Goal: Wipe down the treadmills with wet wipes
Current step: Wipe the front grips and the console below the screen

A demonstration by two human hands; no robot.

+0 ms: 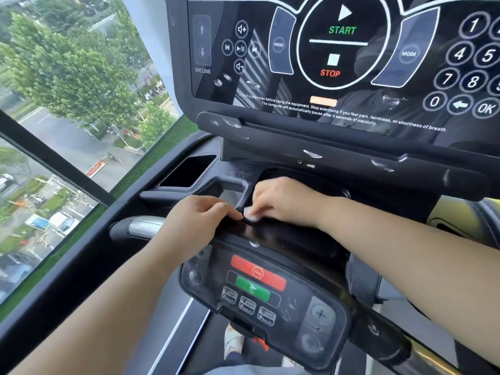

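Below "STOP", perhaps a wipe (250,215).

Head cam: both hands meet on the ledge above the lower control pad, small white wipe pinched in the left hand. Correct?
Not quite. The head view shows the white wipe pinched in the right hand, not the left. The left hand only rests its fingertips beside it. Both hands do meet on the ledge above the lower control pad.

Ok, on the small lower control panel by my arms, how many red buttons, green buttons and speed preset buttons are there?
Red stop button: 1
Green start button: 1
Speed preset buttons: 3
Total: 5
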